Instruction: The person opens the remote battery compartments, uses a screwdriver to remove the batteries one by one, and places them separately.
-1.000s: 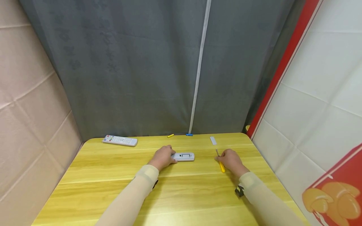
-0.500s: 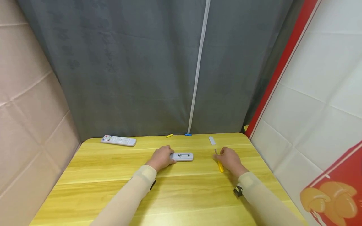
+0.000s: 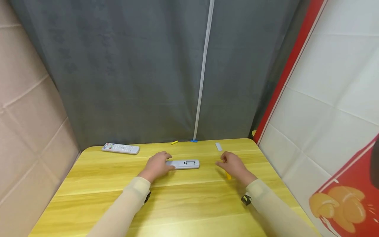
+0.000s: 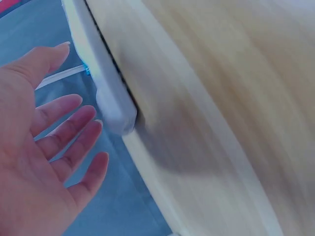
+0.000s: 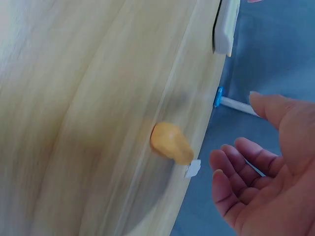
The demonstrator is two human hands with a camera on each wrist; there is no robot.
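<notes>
A grey remote control (image 3: 183, 164) lies with its hollow battery compartment facing up. My left hand (image 3: 156, 165) is at its left end; in the left wrist view the fingers are spread and relaxed beside the remote (image 4: 106, 93), with a gap between. My right hand (image 3: 234, 165) hovers over a screwdriver, whose yellow handle (image 3: 228, 175) partly shows below it. In the right wrist view this handle (image 5: 170, 142) lies on the table, apart from the loosely bent fingers (image 5: 224, 191). Behind the right hand lies a small light battery cover (image 3: 218, 146).
A second remote control (image 3: 120, 148), buttons up, lies at the back left of the wooden table (image 3: 189, 200). Small yellow (image 3: 174, 142) and blue cylinders (image 3: 193, 141), like batteries, lie along the back edge. A grey curtain (image 3: 133, 82) hangs behind.
My left hand has drawn back leftward and loosened from the remote. The right hand has let go of the screwdriver and opened above it. The head view has shifted slightly.
</notes>
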